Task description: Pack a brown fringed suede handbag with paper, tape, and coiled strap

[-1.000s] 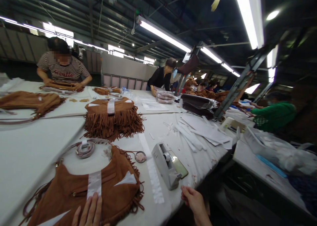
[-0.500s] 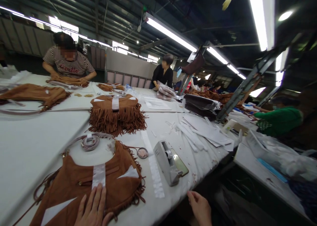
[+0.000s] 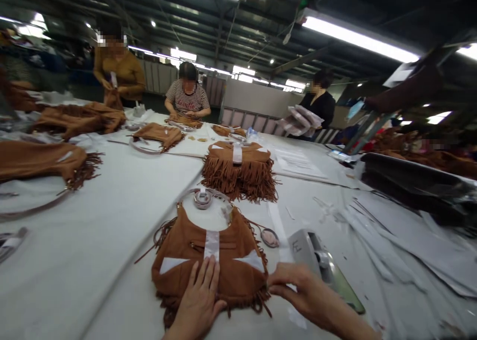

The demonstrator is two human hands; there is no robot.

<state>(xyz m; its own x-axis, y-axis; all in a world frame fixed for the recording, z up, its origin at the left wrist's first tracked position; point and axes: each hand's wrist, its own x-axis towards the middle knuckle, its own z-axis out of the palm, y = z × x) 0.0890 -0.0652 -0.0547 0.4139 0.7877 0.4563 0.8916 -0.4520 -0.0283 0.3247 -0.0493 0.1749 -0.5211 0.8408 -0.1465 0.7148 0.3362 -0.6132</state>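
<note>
A brown suede shoulder bag with fringed sides point(image 3: 179, 280) lies flat on the white table. White triangular pieces mark its front, and a pale strip point(image 3: 212, 243) runs over its zip. My left hand point(image 3: 199, 295) rests flat on the lower middle of the bag, fingers stretched toward that strip. At the bag's right edge my right hand point(image 3: 301, 293) has thumb and fingers curled together beside the fringe; what is between the fingertips cannot be made out. Just behind that hand stands a grey tape dispenser point(image 3: 303, 250), partly covered. A coiled strap point(image 3: 202, 199) lies above the bag.
Farther back sits a second fringed bag point(image 3: 238, 173), with more brown bags point(image 3: 160, 133) to the left. Paper sheets point(image 3: 406, 235) spread out on the right, near a dark wrapped item point(image 3: 413, 181). Several co-workers stand across the table, one in stripes point(image 3: 188, 99).
My view has swung left. My right hand has come from the table's front edge to the bag's right side. My left hand stays flat on the bag, which now lies straighter.
</note>
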